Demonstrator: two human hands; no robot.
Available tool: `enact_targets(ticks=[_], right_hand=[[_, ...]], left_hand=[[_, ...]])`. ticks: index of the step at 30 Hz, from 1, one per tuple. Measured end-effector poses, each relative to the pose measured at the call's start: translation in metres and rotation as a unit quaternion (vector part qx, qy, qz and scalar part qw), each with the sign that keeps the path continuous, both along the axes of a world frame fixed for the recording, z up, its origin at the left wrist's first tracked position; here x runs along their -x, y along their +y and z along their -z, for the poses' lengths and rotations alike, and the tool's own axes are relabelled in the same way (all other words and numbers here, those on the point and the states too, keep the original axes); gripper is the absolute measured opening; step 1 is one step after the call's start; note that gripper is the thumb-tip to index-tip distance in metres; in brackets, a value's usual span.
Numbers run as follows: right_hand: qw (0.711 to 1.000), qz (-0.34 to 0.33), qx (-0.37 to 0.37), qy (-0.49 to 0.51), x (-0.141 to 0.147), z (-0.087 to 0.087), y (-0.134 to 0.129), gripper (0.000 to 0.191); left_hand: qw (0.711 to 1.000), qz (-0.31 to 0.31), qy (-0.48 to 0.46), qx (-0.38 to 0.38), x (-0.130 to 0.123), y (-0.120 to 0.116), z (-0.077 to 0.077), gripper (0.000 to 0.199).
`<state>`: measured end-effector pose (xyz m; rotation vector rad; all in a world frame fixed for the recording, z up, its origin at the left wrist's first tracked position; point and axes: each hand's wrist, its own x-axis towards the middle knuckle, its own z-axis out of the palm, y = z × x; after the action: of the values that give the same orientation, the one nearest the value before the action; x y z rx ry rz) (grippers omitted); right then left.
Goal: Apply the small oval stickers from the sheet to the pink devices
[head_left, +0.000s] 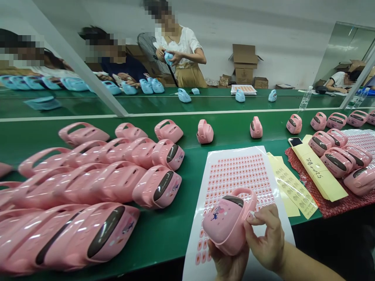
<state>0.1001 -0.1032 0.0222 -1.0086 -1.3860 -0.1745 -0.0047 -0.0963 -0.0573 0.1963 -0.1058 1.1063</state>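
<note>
A pink plastic case with a loop handle, a dark oval window and a small printed picture is held over a sheet of small red-and-white stickers. My left hand grips the case from below, its fingers partly hidden behind it. At the right side of the case, near the foot of its handle, my right hand has thumb and forefinger pinched together. Something small and whitish shows at those fingertips, too small to name.
Rows of pink cases fill the left of the green table. Yellow label sheets, a phone and more pink cases lie to the right. Beyond a divider, people handle blue cases; a bottle stands there.
</note>
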Motion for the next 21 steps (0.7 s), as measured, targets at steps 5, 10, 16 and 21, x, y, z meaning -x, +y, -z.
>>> enact_targets(ticks=[5,10,16,21], right_hand=[[1.0,0.0,-0.008,0.002,0.0,-0.002,0.001,0.029],[1.0,-0.009,-0.014,0.003,0.0,-0.005,0.003,0.024],[0.997,-0.05,-0.029,-0.059,-0.005,-0.003,0.002,0.029],[0.978,-0.177,0.021,-0.111,-0.021,0.017,-0.006,0.044]], left_hand=[[0.999,0.019,-0.033,-0.038,0.0,0.001,0.0,0.058],[0.998,0.021,-0.035,-0.047,-0.002,0.002,-0.004,0.058],[0.997,0.038,-0.015,-0.072,-0.003,-0.001,-0.017,0.052],[0.997,0.04,-0.035,-0.059,0.002,0.003,-0.019,0.05]])
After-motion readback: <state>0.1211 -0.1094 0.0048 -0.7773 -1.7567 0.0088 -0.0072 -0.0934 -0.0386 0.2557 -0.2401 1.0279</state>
